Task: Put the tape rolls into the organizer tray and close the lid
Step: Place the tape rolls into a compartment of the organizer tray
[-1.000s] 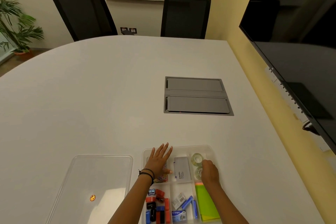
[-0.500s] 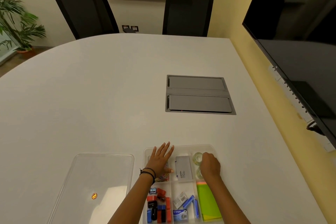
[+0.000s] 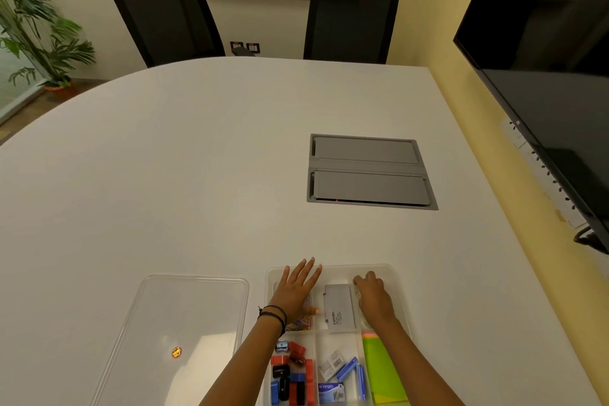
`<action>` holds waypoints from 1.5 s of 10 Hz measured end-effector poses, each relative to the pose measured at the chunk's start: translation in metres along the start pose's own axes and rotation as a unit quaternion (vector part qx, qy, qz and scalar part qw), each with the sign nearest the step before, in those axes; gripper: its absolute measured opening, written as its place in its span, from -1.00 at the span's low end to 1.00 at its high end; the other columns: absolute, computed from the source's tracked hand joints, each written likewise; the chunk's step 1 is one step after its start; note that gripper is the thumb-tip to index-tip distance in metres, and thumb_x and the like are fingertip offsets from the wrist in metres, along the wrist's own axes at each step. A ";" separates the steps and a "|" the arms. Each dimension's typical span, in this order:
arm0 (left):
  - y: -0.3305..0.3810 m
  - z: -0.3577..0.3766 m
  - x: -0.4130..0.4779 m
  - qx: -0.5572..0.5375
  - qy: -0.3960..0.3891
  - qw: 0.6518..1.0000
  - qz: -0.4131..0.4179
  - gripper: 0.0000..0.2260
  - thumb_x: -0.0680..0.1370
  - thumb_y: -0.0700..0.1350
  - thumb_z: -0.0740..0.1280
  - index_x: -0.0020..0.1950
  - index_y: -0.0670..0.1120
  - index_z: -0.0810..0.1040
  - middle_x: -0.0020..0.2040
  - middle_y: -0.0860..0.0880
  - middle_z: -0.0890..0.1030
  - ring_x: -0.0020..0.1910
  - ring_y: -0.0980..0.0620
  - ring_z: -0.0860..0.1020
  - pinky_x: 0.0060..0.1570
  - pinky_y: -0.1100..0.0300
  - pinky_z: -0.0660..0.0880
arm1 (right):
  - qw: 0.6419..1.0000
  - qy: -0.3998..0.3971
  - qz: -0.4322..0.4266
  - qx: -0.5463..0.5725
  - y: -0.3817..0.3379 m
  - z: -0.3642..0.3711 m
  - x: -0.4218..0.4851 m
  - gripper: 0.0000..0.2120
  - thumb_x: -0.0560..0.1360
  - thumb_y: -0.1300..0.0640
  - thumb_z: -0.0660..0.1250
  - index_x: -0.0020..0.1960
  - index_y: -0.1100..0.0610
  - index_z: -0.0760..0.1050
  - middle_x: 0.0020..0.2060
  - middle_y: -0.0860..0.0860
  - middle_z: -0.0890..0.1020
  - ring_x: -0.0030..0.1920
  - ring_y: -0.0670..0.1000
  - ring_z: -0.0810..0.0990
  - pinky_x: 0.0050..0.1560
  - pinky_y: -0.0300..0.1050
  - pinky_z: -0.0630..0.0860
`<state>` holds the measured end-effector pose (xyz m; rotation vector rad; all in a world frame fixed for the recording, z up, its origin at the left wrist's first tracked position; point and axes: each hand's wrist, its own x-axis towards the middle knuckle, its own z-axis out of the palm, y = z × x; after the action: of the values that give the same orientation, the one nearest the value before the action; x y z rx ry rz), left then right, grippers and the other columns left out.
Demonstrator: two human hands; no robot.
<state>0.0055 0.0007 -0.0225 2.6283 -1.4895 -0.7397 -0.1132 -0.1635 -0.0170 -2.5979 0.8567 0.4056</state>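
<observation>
A clear plastic organizer tray [image 3: 333,269] stood at the near edge of a white table [image 3: 164,175], divided into compartments; its clear lid [image 3: 184,313] lay flat on the table just to the left of it, apart from the tray, with a small orange sticker [image 3: 177,352] on it; the lid was off. The left hand [image 3: 296,290] lay flat over the far left compartment, fingers spread wide and holding nothing, a dark band [image 3: 275,315] round the wrist; a packet of coloured pieces [image 3: 301,323] showed under its heel. The right hand [image 3: 372,295] was curled, knuckles up, over the far right compartment; it covered the tape rolls there almost wholly, so only a faint clear edge [image 3: 360,295] showed at its left side; whether the fingers gripped a roll could not be told. Between the hands, in the middle compartment, a grey box [image 3: 339,306] with printed lettering lay flat. Nearer the person: red, blue and black sharpeners [image 3: 291,372] in the left compartment; blue staple boxes [image 3: 346,372] and a small clear packet [image 3: 331,364] in the middle; green and orange sticky notes [image 3: 382,369] on the right. Farther on the table, a grey cable hatch [image 3: 367,171], shut; two black chairs [image 3: 168,13] beyond; a potted plant [image 3: 29,26] at left; a dark wall screen [image 3: 553,59] at right.
</observation>
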 end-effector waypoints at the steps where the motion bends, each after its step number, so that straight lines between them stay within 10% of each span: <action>1: 0.000 0.001 0.000 0.000 0.000 1.000 0.001 -0.18 0.52 0.17 0.27 0.53 -0.02 -0.21 0.58 -0.09 -0.21 0.56 -0.09 -0.21 0.50 -0.12 -0.23 | 1.000 -0.012 0.004 0.014 0.001 -0.004 0.000 -0.58 0.49 0.38 0.20 0.32 0.12 0.33 0.28 0.16 0.38 0.23 0.12 0.41 0.04 -0.05 0.52; 5: 0.000 0.001 0.001 0.007 0.000 1.000 0.001 -0.18 0.52 0.18 0.27 0.53 -0.02 -0.21 0.58 -0.10 -0.21 0.56 -0.11 -0.19 0.50 -0.13 -0.21 | 0.990 -0.013 0.136 0.035 0.009 -0.003 -0.025 -0.56 0.46 0.03 0.38 0.22 0.23 0.36 0.20 0.16 0.46 0.14 0.10 0.56 0.07 -0.12 0.53; 15: 0.002 -0.006 -0.001 0.009 0.000 1.000 0.006 -0.19 0.52 0.15 0.28 0.53 -0.02 -0.20 0.58 -0.10 -0.20 0.56 -0.10 -0.18 0.51 -0.12 -0.20 | 0.987 -0.036 0.156 0.025 -0.003 -0.008 -0.032 -0.64 0.46 0.05 0.36 0.19 0.20 0.46 0.18 0.16 0.53 0.15 0.10 0.56 0.07 -0.14 0.53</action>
<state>0.0056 -0.0003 -0.0165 2.6304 -1.5166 -0.7277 -0.1344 -0.1487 0.0031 -2.3896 1.2361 0.5515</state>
